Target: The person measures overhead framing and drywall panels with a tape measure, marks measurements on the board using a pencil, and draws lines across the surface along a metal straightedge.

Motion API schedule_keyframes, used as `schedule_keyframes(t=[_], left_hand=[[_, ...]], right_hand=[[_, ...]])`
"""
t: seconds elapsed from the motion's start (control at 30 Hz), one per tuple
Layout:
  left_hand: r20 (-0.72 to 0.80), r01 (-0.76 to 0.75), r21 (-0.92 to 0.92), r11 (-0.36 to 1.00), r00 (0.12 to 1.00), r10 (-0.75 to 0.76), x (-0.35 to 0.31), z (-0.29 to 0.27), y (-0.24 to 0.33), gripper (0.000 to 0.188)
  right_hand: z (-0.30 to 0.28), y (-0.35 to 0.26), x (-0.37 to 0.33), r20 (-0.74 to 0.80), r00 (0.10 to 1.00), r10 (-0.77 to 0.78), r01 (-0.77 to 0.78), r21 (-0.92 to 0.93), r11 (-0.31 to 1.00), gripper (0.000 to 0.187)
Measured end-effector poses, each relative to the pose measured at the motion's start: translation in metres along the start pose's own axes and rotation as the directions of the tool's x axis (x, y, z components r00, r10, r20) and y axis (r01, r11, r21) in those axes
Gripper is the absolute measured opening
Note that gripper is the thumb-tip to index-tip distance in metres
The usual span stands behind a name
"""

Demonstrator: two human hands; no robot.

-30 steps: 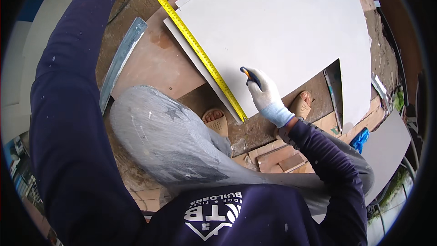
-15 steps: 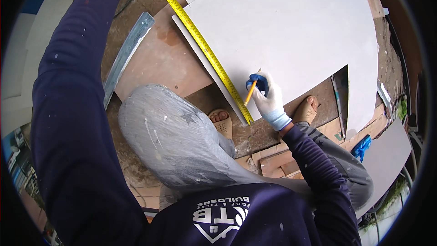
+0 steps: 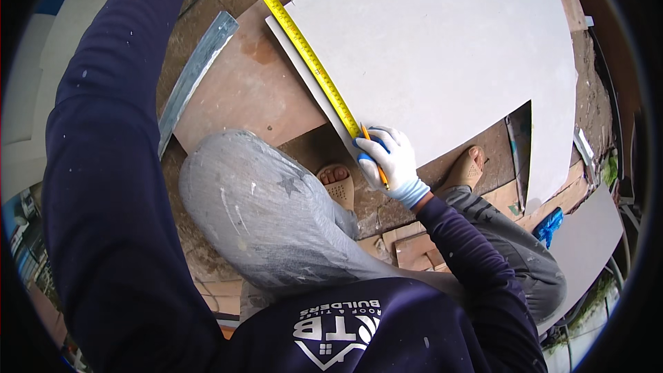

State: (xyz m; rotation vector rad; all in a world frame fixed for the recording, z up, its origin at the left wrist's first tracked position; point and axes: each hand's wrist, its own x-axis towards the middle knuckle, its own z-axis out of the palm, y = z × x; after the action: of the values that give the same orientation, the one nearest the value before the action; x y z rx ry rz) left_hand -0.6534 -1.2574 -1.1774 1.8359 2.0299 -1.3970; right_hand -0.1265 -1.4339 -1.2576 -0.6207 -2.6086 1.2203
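Gloved right hand (image 3: 395, 155) closed round pencil (image 3: 384, 178) at near end of tape (image 3: 311, 62), which lies along left edge of white sheet (image 3: 449, 62), apparently steadied there to lie straight; left hand out of view, grip cannot be told.

In comes the right hand (image 3: 388, 157), sliding left onto the near end of the yellow measuring tape (image 3: 311, 62)! The pencil (image 3: 382, 177) swings over, its far end now leaning left.
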Motion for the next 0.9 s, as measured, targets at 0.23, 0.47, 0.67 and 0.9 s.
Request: schedule_keyframes(t=[0.23, 0.47, 0.67, 0.9], left_hand=[[0.005, 0.020, -0.012, 1.000, 1.000, -0.020, -0.001, 0.002, -0.001, 0.039], [0.001, 0.030, -0.036, 0.999, 1.000, -0.030, 0.000, 0.001, 0.003, 0.040], [0.003, 0.033, -0.058, 0.998, 0.999, -0.033, 0.004, 0.008, 0.000, 0.040], [-0.003, 0.019, -0.075, 0.997, 1.000, -0.019, 0.005, 0.009, 0.003, 0.039]], right_hand=[[0.017, -0.004, -0.027, 0.066, 0.994, -0.082, 0.091, -0.158, 0.983, 0.052], [0.016, -0.005, -0.014, 0.066, 0.997, -0.034, 0.043, -0.147, 0.988, 0.044], [0.010, -0.011, 0.018, -0.032, 0.999, 0.030, -0.029, 0.058, 0.998, 0.041], [0.030, -0.012, 0.063, -0.232, 0.913, 0.337, -0.239, 0.367, 0.899, 0.031]])
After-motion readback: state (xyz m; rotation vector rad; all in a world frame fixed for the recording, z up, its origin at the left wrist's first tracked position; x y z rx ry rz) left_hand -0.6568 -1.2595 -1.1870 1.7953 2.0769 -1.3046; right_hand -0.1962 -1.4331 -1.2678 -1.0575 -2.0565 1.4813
